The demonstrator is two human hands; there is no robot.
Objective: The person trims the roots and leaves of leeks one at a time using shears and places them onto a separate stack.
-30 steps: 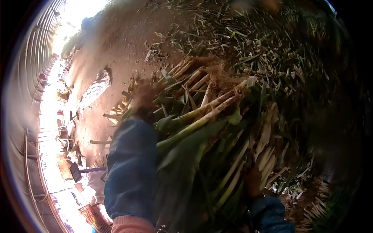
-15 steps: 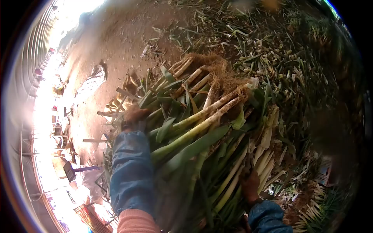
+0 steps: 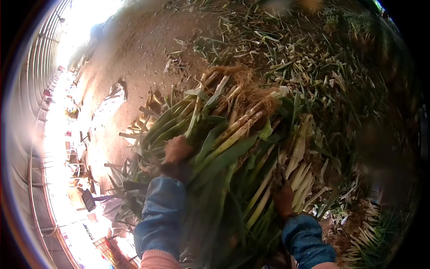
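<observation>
A heap of leeks (image 3: 242, 127) with brown, tangled roots (image 3: 244, 87) lies in front of me, its green leaves trailing toward my body. My left hand (image 3: 178, 150), in a blue sleeve, is closed around a leek stalk (image 3: 195, 119) on the left of the heap. Lower right, my right hand (image 3: 283, 197) is closed beside pale, bare leek stems (image 3: 302, 181). Something dark and narrow (image 3: 279, 172) rises from its fingers, but I cannot make out what it is.
Cut leaves and trimmings (image 3: 304, 67) cover the ground behind and to the right. Brown soil (image 3: 148, 49) stretches away at upper left. More pale-stemmed leeks (image 3: 360, 237) lie at lower right. A crate (image 3: 112, 253) stands at lower left, near the bright tunnel wall.
My left hand has moved right and slightly down, and a leek by it now stands more upright. My right hand has shifted slightly left. The whole view has moved a little.
</observation>
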